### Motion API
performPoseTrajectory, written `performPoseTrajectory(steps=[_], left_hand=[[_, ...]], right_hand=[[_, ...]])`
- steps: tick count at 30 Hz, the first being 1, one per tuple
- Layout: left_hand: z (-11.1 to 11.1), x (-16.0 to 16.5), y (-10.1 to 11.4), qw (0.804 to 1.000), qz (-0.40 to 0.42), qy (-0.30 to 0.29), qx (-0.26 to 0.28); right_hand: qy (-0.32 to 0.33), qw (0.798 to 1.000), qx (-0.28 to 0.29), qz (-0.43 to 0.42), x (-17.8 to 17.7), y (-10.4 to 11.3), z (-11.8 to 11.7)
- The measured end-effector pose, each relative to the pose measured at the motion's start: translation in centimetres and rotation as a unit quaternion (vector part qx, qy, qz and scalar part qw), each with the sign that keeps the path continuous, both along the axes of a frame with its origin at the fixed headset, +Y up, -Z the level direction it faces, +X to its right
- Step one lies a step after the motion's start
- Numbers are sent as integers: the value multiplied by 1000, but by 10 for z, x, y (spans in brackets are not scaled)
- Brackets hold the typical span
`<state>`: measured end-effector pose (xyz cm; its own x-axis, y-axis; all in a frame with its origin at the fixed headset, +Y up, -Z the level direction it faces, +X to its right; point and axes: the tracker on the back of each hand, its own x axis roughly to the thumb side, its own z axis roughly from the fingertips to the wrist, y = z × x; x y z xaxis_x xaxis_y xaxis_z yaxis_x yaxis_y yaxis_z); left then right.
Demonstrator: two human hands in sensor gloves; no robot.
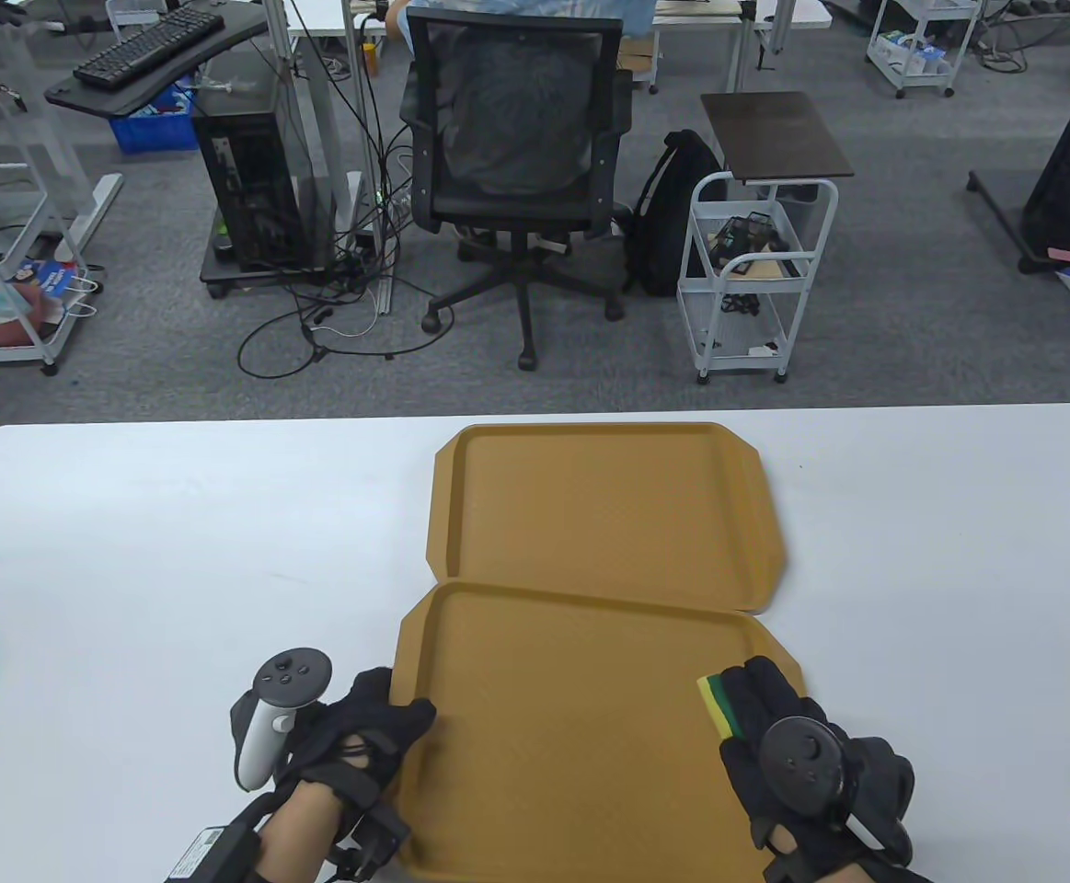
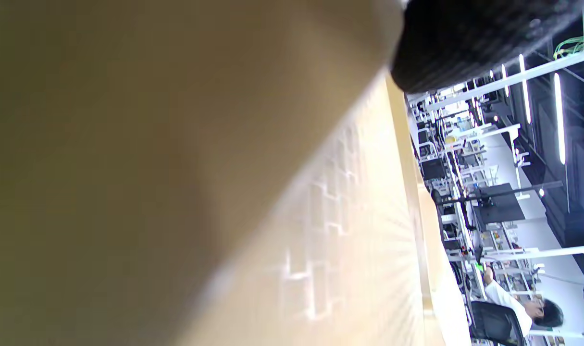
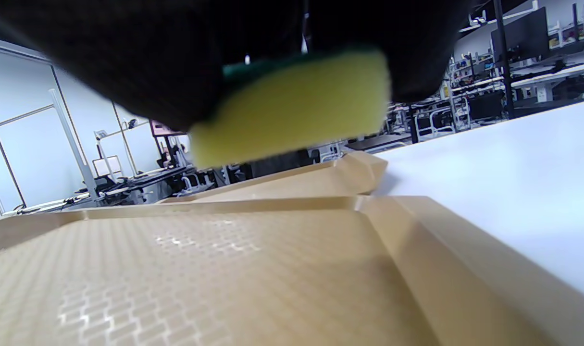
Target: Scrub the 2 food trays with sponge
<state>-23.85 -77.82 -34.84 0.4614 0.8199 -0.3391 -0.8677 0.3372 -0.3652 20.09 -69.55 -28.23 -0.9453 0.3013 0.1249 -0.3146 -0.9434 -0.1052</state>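
Two brown trays sat on the white table [image 1: 176,515], long axes running left-right. The near tray [image 1: 571,736] was right in front of me, the far tray [image 1: 604,510] just behind it, with the near one's back rim meeting the far one's front edge.

My right hand [image 1: 806,754] was curled round the sponge [image 1: 717,704], yellow foam with a green layer, fingers wrapped over the top. In the right wrist view the sponge [image 3: 292,105] hung clear above the textured tray floor, not touching, over the near tray's right end, close to the right rim.

My left hand [image 1: 364,727] was at the near tray's left rim, fingertips [image 1: 415,713] lying over the edge. It looked like a steadying hold, but I couldn't tell whether the fingers really clamped the rim or just rested on it.

Key relation: nearly all the unscrubbed floor lay to the left of the sponge, along the tray's long axis. My guess was drop down, then stroke leftward toward the left hand. The far tray lay forward of the sponge, nearer the right hand.
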Motion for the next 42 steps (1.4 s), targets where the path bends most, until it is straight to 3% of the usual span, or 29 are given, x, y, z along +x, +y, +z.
performPoseTrajectory(steps=[4,9,18,25,33,42], left_hand=[[4,2,6,1000,-8,21,3],[12,3,13,994,69,78,-16],[2,9,36,991,104,82,-19],[-33,13,39,986,130,99,-19],[-84,19,12,970,175,164,-32],[-137,21,-9,957,207,193,-61]], right_hand=[[4,1000,4,-6,1,1,0],[1,1000,7,-26,6,4,0],[-5,997,31,-65,15,19,6],[-9,996,35,-77,21,23,8],[-16,996,35,-78,25,23,7],[-23,997,27,-67,28,17,3]])
